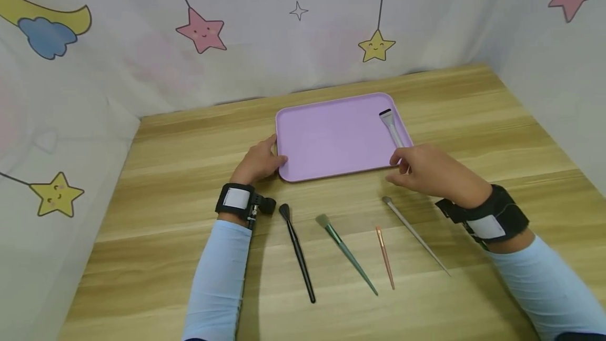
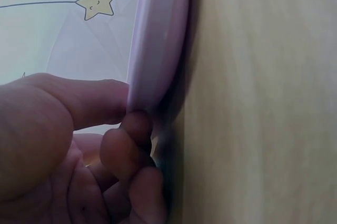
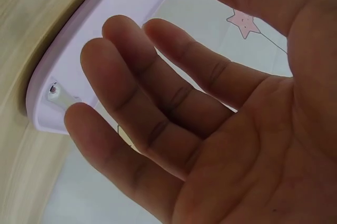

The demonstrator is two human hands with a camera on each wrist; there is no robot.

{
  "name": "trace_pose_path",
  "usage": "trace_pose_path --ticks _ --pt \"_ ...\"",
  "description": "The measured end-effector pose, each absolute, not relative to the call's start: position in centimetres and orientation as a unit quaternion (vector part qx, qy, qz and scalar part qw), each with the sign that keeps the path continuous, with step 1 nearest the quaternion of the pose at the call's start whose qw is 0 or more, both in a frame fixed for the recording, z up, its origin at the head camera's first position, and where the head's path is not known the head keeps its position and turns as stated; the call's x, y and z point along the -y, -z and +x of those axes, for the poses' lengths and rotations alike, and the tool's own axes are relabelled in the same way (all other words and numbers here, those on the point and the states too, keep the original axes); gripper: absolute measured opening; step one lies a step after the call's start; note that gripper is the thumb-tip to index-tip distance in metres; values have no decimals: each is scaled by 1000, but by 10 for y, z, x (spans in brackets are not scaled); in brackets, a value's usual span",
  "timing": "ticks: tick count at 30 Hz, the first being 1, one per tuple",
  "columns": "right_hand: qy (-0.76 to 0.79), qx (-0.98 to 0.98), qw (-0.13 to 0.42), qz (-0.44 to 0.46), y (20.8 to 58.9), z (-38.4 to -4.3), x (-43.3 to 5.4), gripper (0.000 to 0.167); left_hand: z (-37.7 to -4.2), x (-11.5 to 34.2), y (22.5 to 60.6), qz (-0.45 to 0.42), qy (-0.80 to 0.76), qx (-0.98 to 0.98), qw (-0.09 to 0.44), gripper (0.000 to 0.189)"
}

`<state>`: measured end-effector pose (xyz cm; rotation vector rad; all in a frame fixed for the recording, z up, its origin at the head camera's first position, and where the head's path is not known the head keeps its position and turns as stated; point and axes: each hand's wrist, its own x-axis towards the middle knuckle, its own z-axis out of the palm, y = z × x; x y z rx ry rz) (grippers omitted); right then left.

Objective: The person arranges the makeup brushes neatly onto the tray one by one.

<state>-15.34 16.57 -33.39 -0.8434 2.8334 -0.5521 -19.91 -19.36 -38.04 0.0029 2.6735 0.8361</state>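
A light purple tray (image 1: pixel 338 136) lies on the table. My left hand (image 1: pixel 258 162) holds its near left corner, thumb over the rim and fingers against the edge; the left wrist view shows the tray's side wall (image 2: pixel 160 39) in that grip. Inside the tray, along the right side, lies a flat brush (image 1: pixel 391 126) with a short dark tip and a pale handle, its lower end hidden behind my right hand (image 1: pixel 421 168). That hand hovers by the near right corner, holding nothing, with loosely bent fingers. The right wrist view shows the brush's handle end (image 3: pixel 59 95) beyond the fingertips.
Several more brushes lie nearer me on the wooden table (image 1: pixel 165 236): a black one (image 1: pixel 297 251), a green one (image 1: pixel 347 254), a small copper-coloured one (image 1: pixel 385 258) and a thin grey one (image 1: pixel 416 234). A curtain (image 1: pixel 284 57) printed with stars hangs behind.
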Motion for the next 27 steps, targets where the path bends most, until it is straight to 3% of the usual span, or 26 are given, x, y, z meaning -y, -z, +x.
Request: trace_pose_path --ticks 13,20,27 --pt "181 -931 86 -306 336 -147 -167 27 -202 193 378 -3 -290 -942 169 75" --pt "221 -911 106 -332 341 -144 -167 72 -203 193 380 -2 -293 -940 172 75" --pt "197 -919 131 -317 342 -145 -167 26 -202 194 380 -3 -295 -940 171 75"
